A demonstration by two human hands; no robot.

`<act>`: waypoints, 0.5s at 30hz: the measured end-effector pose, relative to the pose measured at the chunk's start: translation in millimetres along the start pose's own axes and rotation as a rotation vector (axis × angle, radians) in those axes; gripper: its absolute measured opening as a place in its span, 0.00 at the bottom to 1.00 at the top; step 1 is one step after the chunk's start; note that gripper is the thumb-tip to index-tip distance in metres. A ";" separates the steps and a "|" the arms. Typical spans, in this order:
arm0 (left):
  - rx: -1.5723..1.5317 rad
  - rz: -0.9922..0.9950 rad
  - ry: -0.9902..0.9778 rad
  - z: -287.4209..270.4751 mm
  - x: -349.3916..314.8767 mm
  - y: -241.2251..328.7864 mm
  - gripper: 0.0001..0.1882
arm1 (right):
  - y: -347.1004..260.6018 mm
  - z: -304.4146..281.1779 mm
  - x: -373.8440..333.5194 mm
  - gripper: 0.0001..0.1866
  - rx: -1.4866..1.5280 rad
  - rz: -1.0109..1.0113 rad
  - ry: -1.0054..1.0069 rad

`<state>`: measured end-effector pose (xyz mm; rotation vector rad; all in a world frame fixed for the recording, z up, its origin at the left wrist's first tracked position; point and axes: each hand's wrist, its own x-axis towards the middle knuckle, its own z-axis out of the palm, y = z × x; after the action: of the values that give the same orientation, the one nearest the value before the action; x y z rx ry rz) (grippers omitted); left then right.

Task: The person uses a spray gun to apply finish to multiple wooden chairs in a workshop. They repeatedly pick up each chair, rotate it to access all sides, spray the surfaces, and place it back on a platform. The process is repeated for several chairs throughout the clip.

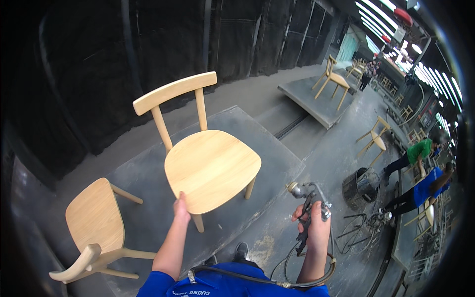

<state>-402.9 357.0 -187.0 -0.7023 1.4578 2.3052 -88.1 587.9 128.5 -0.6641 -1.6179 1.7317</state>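
The left hand (182, 210) is closed on the front edge of the chair (213, 166), thumb on top and fingers hidden beneath; the chair stands upright just beyond it on the platform (277, 180). The right hand (312, 227) is wrapped round the grip of the gun (308, 200), its nozzle out ahead of that hand and to the right of the seat. For good handling, I would pinch only the rim with the left hand, so the thumb covers little of the face, and hold the gun clear of the wood. The hose (277, 284) loops below the right hand and across the waist; best kept off the seat. A second chair (96, 213) lies tipped, left of the left hand. Beyond the right hand, further right, stands a dark bucket (352, 197); something greyish shows at its mouth, but I cannot tell what it holds
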 end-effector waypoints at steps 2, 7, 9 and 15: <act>0.101 0.078 0.121 -32.9 5.5 20.1 0.29 | 2.3 -9.7 7.5 0.25 0.052 -0.009 0.011; 0.162 0.107 -0.011 -104.2 27.6 65.7 0.34 | 6.0 -31.5 23.1 0.25 0.120 -0.025 0.003; 0.212 0.045 0.016 -117.6 35.1 73.9 0.35 | 5.8 -40.1 27.4 0.25 0.053 0.009 0.004; 0.246 0.024 -0.015 -114.6 38.4 75.9 0.36 | 3.4 -57.7 32.6 0.27 0.112 0.042 0.036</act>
<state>-447.0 221.3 -193.0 -0.5973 1.7127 2.0932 -66.3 650.2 121.7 -0.6757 -1.4799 1.8157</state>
